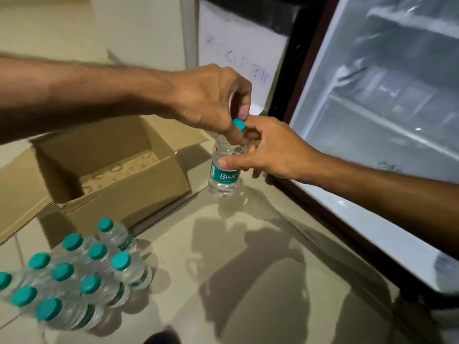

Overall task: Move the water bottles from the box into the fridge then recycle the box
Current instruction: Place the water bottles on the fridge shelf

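Observation:
A small clear water bottle point(223, 173) with a teal cap and teal label hangs above the floor in the middle of the view. My left hand point(206, 100) pinches it at the neck just below the cap. My right hand point(268, 150) wraps its thumb and fingers around the bottle's shoulder. Behind the bottle, to the left, the brown cardboard box point(119, 192) stands open on the floor, and no bottles show inside it. Several more teal-capped bottles point(74, 274) stand grouped on the floor at the lower left. The fridge point(387, 115) is open at the right, showing white shelves.
A white bin point(238, 60) with faint handwritten lettering stands behind the hands, left of the fridge. The floor is beige tile. The fridge's dark frame point(347, 234) runs diagonally along the right. A dark shoe tip point(161, 337) shows at the bottom edge.

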